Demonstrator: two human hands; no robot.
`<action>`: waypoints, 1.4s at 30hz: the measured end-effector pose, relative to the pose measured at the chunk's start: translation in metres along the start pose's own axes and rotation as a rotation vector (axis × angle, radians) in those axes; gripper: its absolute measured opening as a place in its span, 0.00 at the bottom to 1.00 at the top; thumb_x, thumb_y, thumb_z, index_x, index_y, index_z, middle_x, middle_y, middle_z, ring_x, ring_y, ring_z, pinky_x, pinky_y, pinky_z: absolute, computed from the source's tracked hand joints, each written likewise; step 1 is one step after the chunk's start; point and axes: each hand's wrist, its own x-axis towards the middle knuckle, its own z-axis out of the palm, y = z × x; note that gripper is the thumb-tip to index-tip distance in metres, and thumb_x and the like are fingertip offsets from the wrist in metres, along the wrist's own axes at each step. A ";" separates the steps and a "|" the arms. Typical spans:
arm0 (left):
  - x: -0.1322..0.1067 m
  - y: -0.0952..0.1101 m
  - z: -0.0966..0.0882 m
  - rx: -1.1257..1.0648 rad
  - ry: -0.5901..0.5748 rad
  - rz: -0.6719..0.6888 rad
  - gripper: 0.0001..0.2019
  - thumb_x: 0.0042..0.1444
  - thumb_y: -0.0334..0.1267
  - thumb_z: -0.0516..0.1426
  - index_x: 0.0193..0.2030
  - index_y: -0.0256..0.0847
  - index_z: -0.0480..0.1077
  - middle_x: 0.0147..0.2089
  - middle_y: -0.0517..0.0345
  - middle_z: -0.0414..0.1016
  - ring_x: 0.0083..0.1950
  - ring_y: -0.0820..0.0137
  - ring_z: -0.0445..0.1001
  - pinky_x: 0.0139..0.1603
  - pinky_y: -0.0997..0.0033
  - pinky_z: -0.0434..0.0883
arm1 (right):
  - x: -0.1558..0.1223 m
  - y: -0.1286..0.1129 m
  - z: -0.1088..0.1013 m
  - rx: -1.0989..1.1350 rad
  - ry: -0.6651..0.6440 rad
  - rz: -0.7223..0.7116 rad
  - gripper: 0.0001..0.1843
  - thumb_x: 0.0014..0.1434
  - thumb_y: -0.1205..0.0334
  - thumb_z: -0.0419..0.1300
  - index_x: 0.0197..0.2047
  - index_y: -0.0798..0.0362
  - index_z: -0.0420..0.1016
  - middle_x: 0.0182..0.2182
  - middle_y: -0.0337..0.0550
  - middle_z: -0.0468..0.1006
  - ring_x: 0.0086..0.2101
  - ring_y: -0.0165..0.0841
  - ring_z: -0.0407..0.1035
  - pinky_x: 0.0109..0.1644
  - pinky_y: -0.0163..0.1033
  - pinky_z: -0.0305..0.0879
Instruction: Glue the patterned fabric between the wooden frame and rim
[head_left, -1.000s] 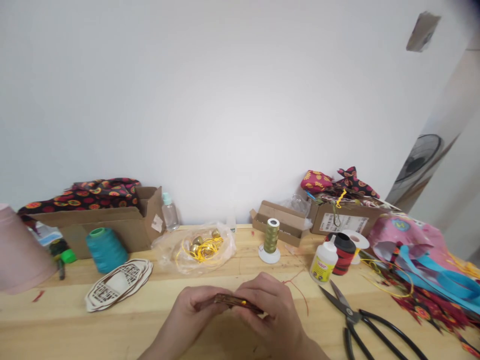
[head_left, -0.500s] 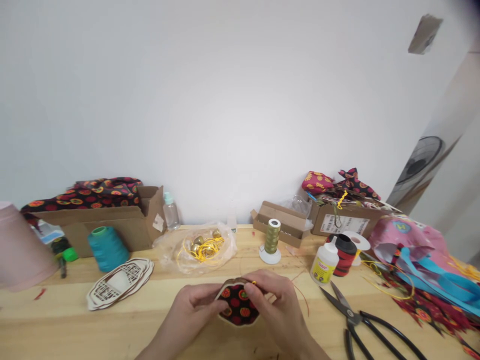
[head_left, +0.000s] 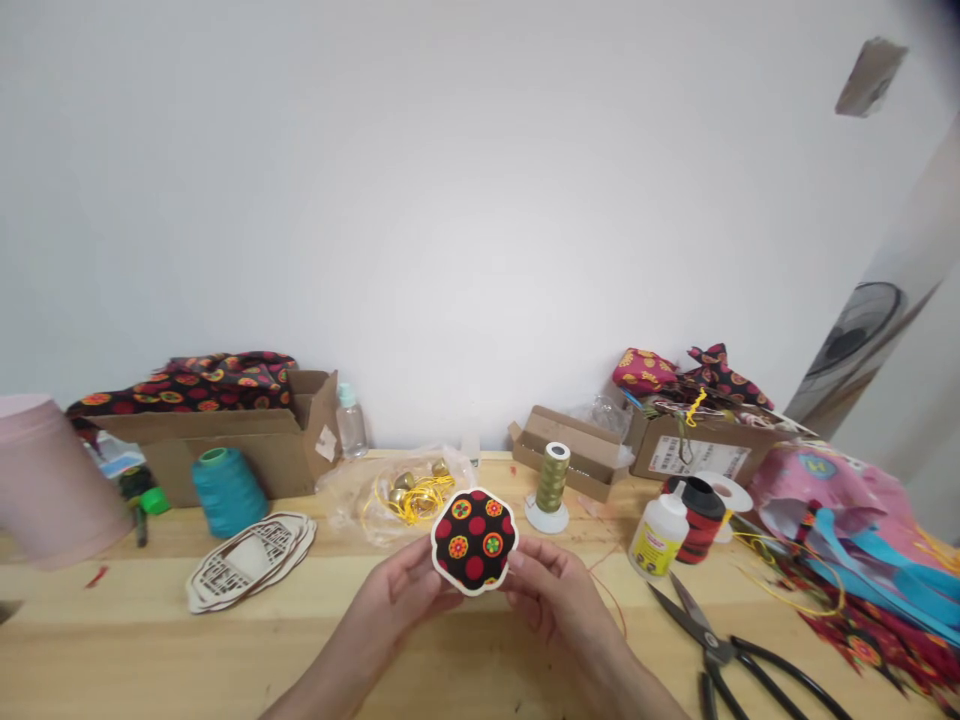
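Between my hands is a scalloped piece (head_left: 475, 540) with a pale rim and a dark patterned fabric face of red dots and bright round flowers. It is held upright above the table, its fabric side facing me. My left hand (head_left: 409, 590) pinches its lower left edge, thumb in front. My right hand (head_left: 551, 590) grips the lower right edge, with some fingers curled underneath. Just beyond it lies a clear plastic bag (head_left: 352, 490) with brass bells (head_left: 405, 482) and yellow cord (head_left: 415, 505). A thin red thread (head_left: 616, 600) lies beside my right hand.
At right are black-handled scissors (head_left: 720, 648), a glue bottle (head_left: 660, 535), a red spool (head_left: 702, 525) and blue ribbon (head_left: 874, 565). A gold thread spool (head_left: 553, 480) stands behind. Wooden cutouts (head_left: 247, 565), a teal thread cone (head_left: 227, 495) and a cardboard box (head_left: 217, 450) are at left.
The fabric-faced piece has been raised and turned more squarely toward me. My fingers have slid down to its lower side edges, uncovering its face. The view has shifted slightly left.
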 end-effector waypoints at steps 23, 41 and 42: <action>0.009 0.006 -0.022 -0.349 0.372 0.025 0.05 0.50 0.27 0.57 0.33 0.35 0.75 0.36 0.51 0.80 0.40 0.70 0.76 0.42 0.74 0.73 | 0.001 -0.001 0.001 -0.129 0.029 -0.090 0.15 0.35 0.56 0.71 0.29 0.53 0.81 0.24 0.39 0.80 0.23 0.26 0.68 0.27 0.30 0.63; 0.004 0.003 -0.012 -0.253 0.175 0.027 0.10 0.47 0.31 0.61 0.38 0.41 0.69 0.35 0.59 0.74 0.37 0.74 0.72 0.42 0.72 0.68 | 0.001 0.004 -0.003 -0.001 0.052 -0.042 0.15 0.43 0.56 0.68 0.35 0.54 0.79 0.29 0.45 0.81 0.26 0.26 0.72 0.27 0.26 0.65; 0.003 0.003 -0.011 -0.272 0.154 0.032 0.14 0.48 0.31 0.60 0.43 0.42 0.68 0.41 0.57 0.75 0.43 0.70 0.72 0.47 0.68 0.66 | 0.002 0.005 -0.004 -0.028 0.072 -0.073 0.15 0.43 0.55 0.68 0.34 0.54 0.79 0.29 0.45 0.80 0.27 0.27 0.72 0.27 0.27 0.65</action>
